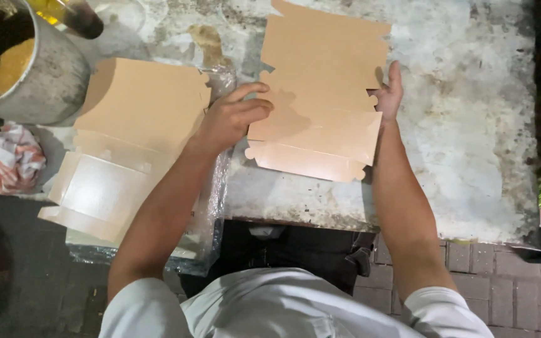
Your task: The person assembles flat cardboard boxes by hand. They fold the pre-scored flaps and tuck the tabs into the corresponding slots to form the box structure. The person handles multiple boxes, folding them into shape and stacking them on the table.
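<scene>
left hand (230, 119): fingers curled on the left edge of the box blank (320, 94)
right hand (389, 94): flat against the blank's right edge
blank: unfolded brown card, lying flat on the worn table (471, 125)
stack (126, 138): more blanks, in clear wrap, left of the hands
pot (29, 62): metal, far left corner
cloth (1, 156): crumpled, below the pot
</scene>
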